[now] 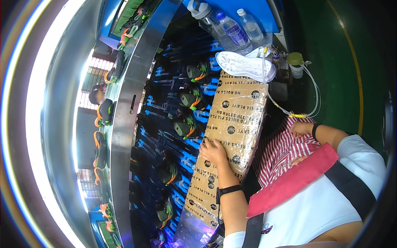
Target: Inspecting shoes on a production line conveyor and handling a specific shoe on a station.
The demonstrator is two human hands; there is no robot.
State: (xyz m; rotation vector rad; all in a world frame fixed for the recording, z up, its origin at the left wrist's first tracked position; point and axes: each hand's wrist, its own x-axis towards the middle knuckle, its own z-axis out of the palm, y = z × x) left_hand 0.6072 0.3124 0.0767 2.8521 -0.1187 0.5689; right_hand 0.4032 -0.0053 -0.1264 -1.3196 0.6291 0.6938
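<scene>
My left hand [213,151] lies on the left edge of a long board [231,118] wrapped in brown printed tape, its fingers spread over the surface. My right hand [300,129] rests at the red-and-white striped cloth [275,151] over my lap, its fingers curled; whatever they may hold is hidden. Nearby hangs a looped white tube [316,97] with a yellow band. At the board's far end are white shoe soles [242,65]. Left of the board, dark shoes [185,126] with orange and green trim sit on blue holders [201,115].
Several plastic bottles [236,34] stand behind the soles. A jar with a yellow-green top [295,62] is to their right. A metal rail [126,120] runs along the left, with more shoes [106,111] beyond it. Green floor [335,74] extends at the right.
</scene>
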